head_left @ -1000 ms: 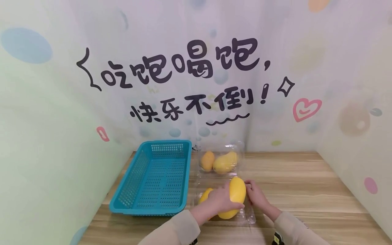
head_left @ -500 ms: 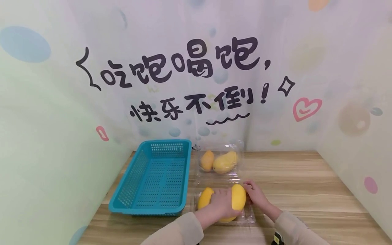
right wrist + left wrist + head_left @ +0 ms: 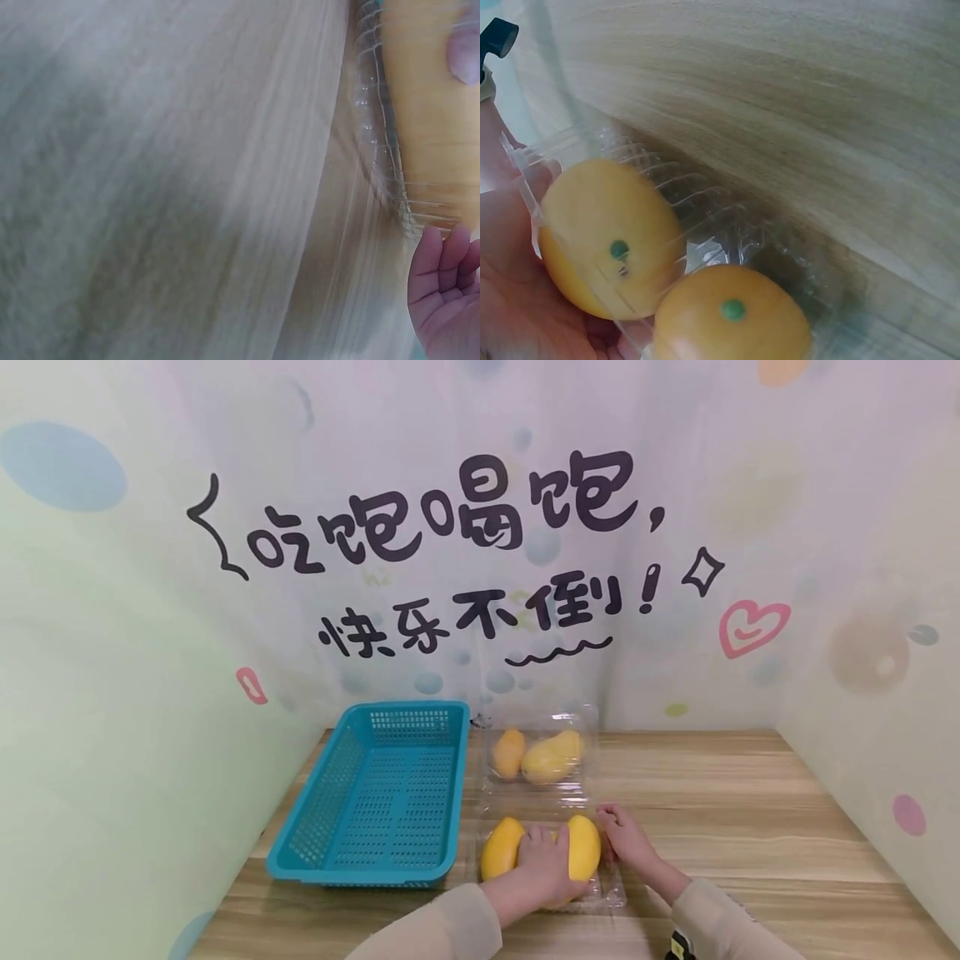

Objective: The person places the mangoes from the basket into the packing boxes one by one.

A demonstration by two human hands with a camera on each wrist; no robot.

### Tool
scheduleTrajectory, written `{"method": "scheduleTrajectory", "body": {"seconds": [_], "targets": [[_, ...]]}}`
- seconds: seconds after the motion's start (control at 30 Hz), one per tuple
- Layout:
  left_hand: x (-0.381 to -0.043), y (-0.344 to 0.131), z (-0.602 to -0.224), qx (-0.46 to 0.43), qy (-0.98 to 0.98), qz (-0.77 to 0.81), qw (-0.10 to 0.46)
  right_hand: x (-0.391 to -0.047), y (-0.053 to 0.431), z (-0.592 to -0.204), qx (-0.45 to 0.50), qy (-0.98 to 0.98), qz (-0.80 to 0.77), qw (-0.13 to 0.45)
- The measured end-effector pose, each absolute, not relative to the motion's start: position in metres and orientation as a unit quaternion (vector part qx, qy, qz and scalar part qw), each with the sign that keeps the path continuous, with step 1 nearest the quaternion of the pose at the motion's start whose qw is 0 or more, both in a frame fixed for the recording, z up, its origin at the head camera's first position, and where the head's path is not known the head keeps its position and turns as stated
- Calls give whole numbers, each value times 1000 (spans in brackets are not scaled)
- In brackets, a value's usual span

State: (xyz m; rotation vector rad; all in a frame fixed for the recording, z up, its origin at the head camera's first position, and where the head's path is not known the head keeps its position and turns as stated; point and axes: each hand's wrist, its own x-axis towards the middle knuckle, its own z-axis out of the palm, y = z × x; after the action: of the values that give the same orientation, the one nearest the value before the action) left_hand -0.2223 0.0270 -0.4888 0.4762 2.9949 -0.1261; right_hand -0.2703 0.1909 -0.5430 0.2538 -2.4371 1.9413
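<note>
In the head view, my left hand (image 3: 543,870) grips a yellow mango (image 3: 585,850), its thumb along the near side. This fruit sits in the front clear plastic box (image 3: 617,895), and another mango (image 3: 501,853) lies left of my fingers. More yellow shows beneath the hand, mostly covered. Seen from the left wrist, two mangoes with green stem spots, one upper left (image 3: 611,232) and one lower (image 3: 731,319), rest inside the ribbed plastic. My right hand (image 3: 628,839) holds the box's right edge with curled fingers; its fingertips (image 3: 431,240) meet the plastic in the right wrist view.
A blue perforated basket (image 3: 457,793) stands on the left of the wooden table (image 3: 712,802). Behind the front box, two more mangoes (image 3: 551,758) show through clear plastic. A patterned wall (image 3: 420,427) closes the back.
My left hand has lowered the mango into the front box, where it now lies beside the left one. The right hand has stayed at the box's edge.
</note>
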Motion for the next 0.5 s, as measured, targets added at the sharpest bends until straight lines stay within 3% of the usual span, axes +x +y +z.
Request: {"method": "scheduleTrajectory", "body": {"seconds": [0.2, 0.5], "targets": [[-222, 26, -492, 161, 985, -41, 45, -271, 185, -536, 0, -810, 586, -25], [-222, 25, -498, 176, 982, -65, 22, -268, 183, -535, -20, -820, 572, -24]]}}
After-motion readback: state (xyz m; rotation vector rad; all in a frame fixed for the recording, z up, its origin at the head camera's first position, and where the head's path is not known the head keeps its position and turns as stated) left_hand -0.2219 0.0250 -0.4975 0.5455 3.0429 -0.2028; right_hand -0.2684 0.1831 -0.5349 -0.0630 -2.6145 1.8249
